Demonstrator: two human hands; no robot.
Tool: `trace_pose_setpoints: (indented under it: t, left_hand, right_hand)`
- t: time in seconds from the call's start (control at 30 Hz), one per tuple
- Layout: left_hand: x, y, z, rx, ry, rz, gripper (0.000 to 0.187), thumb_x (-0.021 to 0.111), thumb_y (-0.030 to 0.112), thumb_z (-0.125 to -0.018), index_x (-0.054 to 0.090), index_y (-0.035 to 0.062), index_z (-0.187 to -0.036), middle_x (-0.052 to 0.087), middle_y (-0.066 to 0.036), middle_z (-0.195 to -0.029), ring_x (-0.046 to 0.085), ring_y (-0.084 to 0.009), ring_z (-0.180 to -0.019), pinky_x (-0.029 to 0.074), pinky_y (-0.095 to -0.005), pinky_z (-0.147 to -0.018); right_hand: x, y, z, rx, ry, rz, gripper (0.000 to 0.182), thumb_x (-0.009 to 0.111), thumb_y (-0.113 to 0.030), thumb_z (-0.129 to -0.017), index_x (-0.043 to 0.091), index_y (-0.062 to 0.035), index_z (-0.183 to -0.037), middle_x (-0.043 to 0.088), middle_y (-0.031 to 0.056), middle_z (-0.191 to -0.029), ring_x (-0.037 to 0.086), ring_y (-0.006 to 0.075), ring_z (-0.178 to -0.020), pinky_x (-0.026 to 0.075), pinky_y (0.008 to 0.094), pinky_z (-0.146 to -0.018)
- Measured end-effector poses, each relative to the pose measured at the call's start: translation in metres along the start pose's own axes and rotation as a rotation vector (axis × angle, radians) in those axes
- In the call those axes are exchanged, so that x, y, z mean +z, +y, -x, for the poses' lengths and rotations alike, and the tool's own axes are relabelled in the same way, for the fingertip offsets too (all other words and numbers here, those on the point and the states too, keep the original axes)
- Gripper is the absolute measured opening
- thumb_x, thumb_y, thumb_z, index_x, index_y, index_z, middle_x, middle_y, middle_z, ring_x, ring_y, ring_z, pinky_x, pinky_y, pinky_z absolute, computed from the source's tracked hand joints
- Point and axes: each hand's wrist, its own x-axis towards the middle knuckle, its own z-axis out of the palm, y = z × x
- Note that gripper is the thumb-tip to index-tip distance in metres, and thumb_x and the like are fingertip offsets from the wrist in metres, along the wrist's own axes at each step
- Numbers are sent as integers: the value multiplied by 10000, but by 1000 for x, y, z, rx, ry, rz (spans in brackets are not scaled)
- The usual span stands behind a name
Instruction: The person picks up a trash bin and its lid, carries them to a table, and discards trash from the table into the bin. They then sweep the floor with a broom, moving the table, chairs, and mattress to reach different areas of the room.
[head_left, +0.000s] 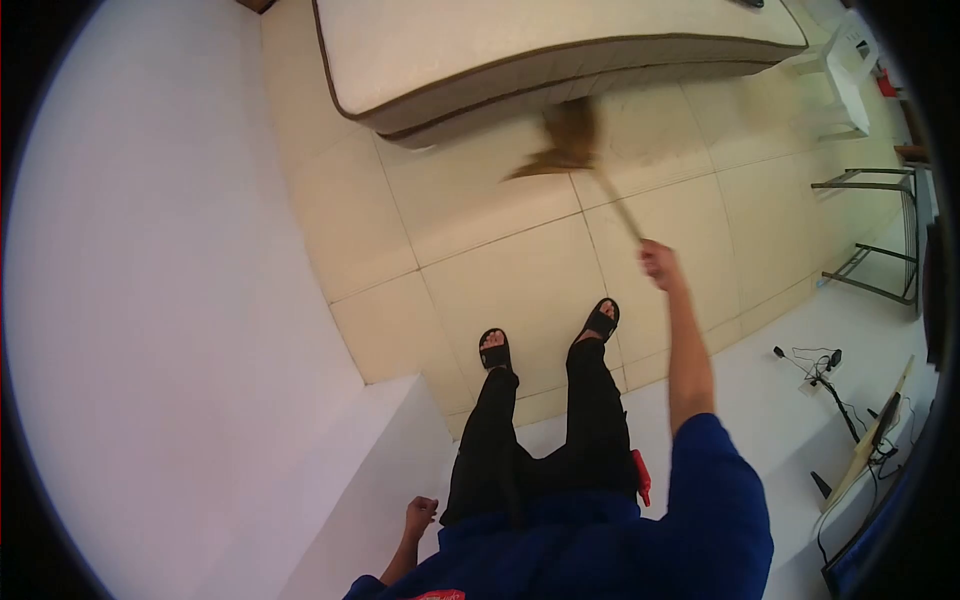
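My right hand (658,264) is wrapped round the handle of a broom (572,135), with the arm stretched forward. The brown bristles, blurred by motion, are over the tiled floor (500,215) close to the lower side of a mattress (560,70). My left hand (422,512) hangs low beside my left hip, near the white wall. Its fingers are curled, and whatever may be in them is too small to make out.
A white plastic chair (845,80) stands at the upper right, with a metal-legged frame (905,235) below it. Cables and a plug (835,358) lie along the right wall. A white wall (180,300) fills the left. My sandalled feet are on the tiles.
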Motion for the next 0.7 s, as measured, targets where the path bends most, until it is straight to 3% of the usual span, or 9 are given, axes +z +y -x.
trace_pose_setpoints:
  t: [0.1, 0.17, 0.27, 0.33, 0.43, 0.5, 0.6, 0.67, 0.7]
  left_hand:
    - [20, 20, -18, 86, -67, -8, 225, 614, 226, -759, 519, 22, -763, 551, -44, -646, 543, -116, -558, 461, -249, -465]
    - [29, 47, -19, 128, -69, 7, 229, 611, 227, -762, 518, 18, -758, 548, -42, -642, 541, -116, -556, 457, -249, -464]
    - [37, 73, -13, 84, -43, -59, 230, 604, 229, -769, 520, 15, -758, 545, -40, -639, 536, -115, -548, 452, -250, -460]
    - [44, 84, -10, 76, -62, -132, 232, 601, 234, -771, 521, 16, -758, 546, -40, -639, 534, -115, -543, 452, -251, -460]
    - [51, 104, -9, 66, -43, -189, 249, 598, 250, -771, 522, 14, -760, 555, -49, -650, 548, -123, -555, 462, -252, -469]
    - [59, 120, -14, 75, -45, -205, 261, 597, 259, -771, 521, 10, -771, 562, -58, -665, 563, -132, -573, 470, -256, -477]
    - [73, 160, -11, 129, -38, -195, 276, 596, 269, -771, 515, 6, -798, 567, -70, -689, 582, -148, -602, 480, -261, -484]
    - [79, 186, -1, 153, -6, -195, 275, 592, 266, -775, 511, 6, -810, 565, -74, -696, 587, -154, -612, 483, -263, -484]
    - [80, 196, 7, 159, 23, -189, 274, 591, 264, -777, 508, 6, -816, 564, -76, -699, 589, -157, -617, 484, -263, -484]
  right_hand:
    - [-89, -38, 19, -206, 534, 316, 80, 442, -14, -770, 470, -33, -698, 362, -13, -494, 317, 64, -387, 255, 218, -326]
    - [-125, -34, 57, -361, 557, 156, 56, 458, -26, -775, 453, -35, -720, 363, -19, -498, 330, 60, -391, 269, 218, -332]
    - [-124, -5, 173, -370, 350, 111, 48, 465, -58, -804, 486, -30, -837, 383, -29, -514, 348, 52, -396, 290, 198, -345]
    - [-122, 33, 236, -154, 155, 44, 90, 502, -87, -788, 513, -60, -872, 408, -31, -514, 332, 47, -377, 273, 203, -321]
    - [-47, 20, 284, 233, -187, -49, 389, 529, -49, -768, 491, -104, -1151, 359, -58, -517, 301, 26, -384, 224, 173, -320]
    - [-1, 27, 247, 170, -486, -43, 362, 526, -17, -772, 495, -39, -1133, 393, -44, -539, 301, 28, -375, 231, 190, -326]
    - [59, 48, 132, 28, -589, 374, 230, 541, -41, -743, 575, 1, -967, 460, -1, -495, 382, 62, -372, 292, 226, -340]
    - [75, 52, 33, 34, -688, 207, 62, 557, -17, -676, 581, -15, -733, 528, 36, -541, 444, 94, -385, 346, 246, -340]
    - [73, 87, -63, -24, -887, 48, 101, 569, -13, -646, 587, -22, -745, 548, 47, -561, 465, 106, -396, 364, 252, -336]
